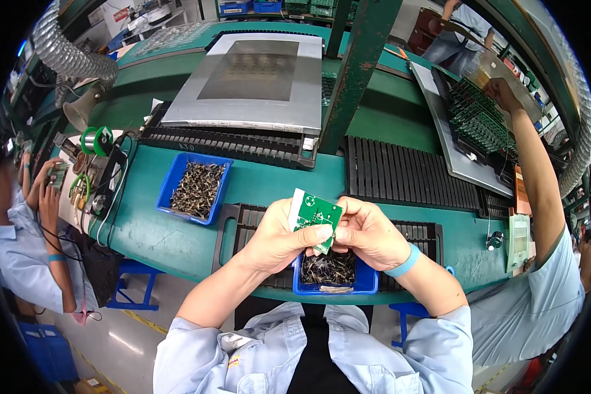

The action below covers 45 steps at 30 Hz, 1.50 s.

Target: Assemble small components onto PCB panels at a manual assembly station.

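A small green circuit board (pixel 320 211) with a white edge strip is held up in front of me. My left hand (pixel 276 236) grips it from the left, thumb pressed across its lower part. At its right edge my right hand (pixel 368 233) is closed, with thumb and fingertips pinched together by the board; whether a small part sits between them is hidden. A blue wristband (pixel 404 261) circles my right wrist. Directly below the hands stands a blue bin (pixel 338 289) of dark, thin-leaded small parts. Another blue bin (pixel 165 190), filled with brownish leaded parts, sits farther left.
Black slotted racks (pixel 400 172) lie on the green bench (pixel 134 217), one of them under the near bin. A grey framed panel (pixel 184 111) rests behind. A green post (pixel 361 72) rises mid-bench. Co-workers sit left and right; the right one's arm (pixel 538 177) reaches toward upright boards (pixel 479 115).
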Available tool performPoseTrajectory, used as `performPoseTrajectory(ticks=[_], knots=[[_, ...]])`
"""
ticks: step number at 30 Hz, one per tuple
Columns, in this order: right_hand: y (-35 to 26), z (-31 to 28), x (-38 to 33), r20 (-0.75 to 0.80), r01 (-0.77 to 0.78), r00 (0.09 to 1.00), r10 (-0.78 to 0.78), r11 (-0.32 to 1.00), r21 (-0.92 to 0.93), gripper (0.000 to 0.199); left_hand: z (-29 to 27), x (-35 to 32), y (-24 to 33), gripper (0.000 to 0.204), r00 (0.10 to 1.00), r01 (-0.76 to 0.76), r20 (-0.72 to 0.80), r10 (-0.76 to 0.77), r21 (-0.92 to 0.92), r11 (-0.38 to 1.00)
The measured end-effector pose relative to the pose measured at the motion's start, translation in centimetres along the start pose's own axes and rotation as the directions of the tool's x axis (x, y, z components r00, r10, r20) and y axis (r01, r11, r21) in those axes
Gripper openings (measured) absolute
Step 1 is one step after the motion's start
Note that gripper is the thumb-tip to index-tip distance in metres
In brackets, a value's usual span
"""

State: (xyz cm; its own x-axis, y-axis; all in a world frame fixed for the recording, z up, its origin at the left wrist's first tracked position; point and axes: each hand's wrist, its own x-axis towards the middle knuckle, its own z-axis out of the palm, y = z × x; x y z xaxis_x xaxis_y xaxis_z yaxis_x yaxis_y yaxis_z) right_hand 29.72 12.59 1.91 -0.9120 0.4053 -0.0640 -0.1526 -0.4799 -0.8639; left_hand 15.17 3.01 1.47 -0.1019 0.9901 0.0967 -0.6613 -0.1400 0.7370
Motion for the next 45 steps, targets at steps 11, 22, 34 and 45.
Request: performPoseTrajectory(ticks=[11, 22, 34, 45], knots=[[-1.0, -1.2, 0.4, 0.411, 0.402, 0.907, -0.089, -0.100, -0.910, 0.012, -5.7, -2.1, 8.2, 0.010, 0.868, 0.045, -0.387, 0.311, 0.685, 0.727], [-1.0, -0.1, 0.0, 0.301, 0.321, 0.947, 0.112, -0.358, -0.877, 0.009, -11.4, -4.7, 10.5, 0.017, 0.818, 0.536, -0.413, 0.401, 0.800, -0.268], [-0.9, -1.5, 0.0, 0.416, 0.426, 0.905, -0.090, 0.167, -0.889, 0.007, -6.5, -3.5, 7.5, 0.022, 0.840, 0.244, -0.241, 0.486, 0.968, 0.058], [-1.7, -0.8, -0.5, 0.388, 0.388, 0.921, -0.031, -0.018, -0.922, 0.007, -3.8, -2.5, 5.3, 0.021, 0.922, 0.120, -0.250, 0.297, 0.910, 0.396]])
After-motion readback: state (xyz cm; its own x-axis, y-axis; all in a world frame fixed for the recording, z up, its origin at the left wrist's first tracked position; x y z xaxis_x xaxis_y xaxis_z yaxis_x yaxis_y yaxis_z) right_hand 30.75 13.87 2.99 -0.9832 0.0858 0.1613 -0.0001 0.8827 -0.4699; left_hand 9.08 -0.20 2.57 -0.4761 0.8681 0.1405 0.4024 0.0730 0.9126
